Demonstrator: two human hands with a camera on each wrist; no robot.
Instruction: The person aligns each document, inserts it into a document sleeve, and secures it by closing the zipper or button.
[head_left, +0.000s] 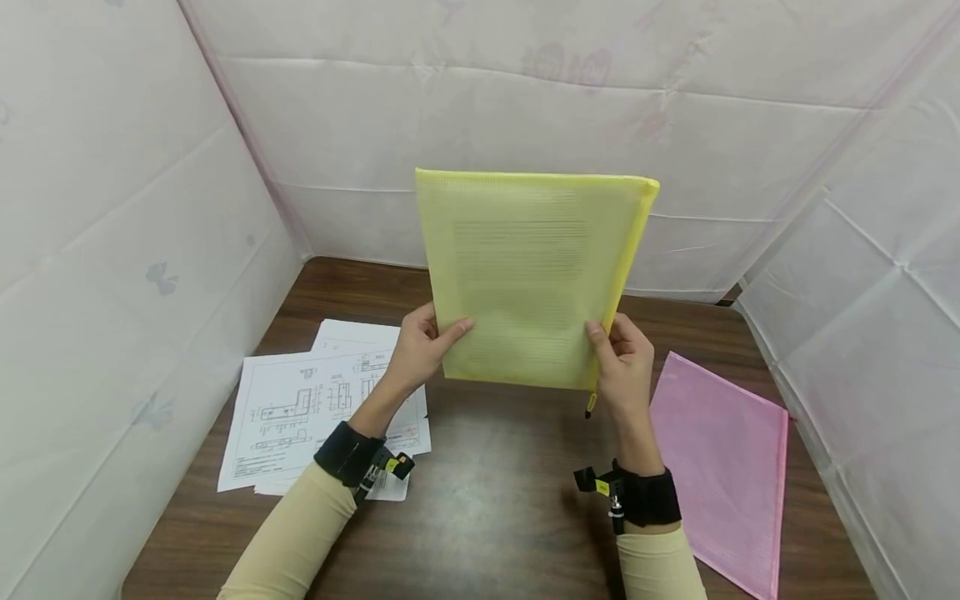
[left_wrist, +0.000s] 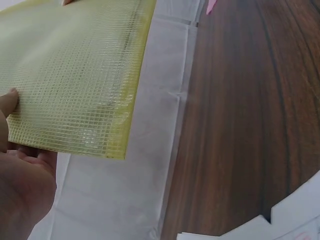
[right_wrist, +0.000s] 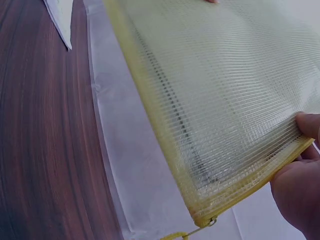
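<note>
White fabric walls enclose a dark wooden table (head_left: 487,500). Both hands, left hand (head_left: 420,350) and right hand (head_left: 626,367), pinch the upright yellow mesh zipper pouch (head_left: 528,275) at centre frame, papers already inside; drawing sheets (head_left: 300,408) remain lower left.

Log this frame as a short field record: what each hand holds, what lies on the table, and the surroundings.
held item: yellow mesh zip pouch with printed sheets inside, raised upright above the table
left hand: grips the pouch's lower left edge, thumb on the front
right hand: grips the lower right corner beside the zipper pull
table: dark wooden tabletop
left of table: white sheets with line drawings, lying flat
right of table: pink mesh pouch, lying flat
surroundings: white fabric walls
</note>
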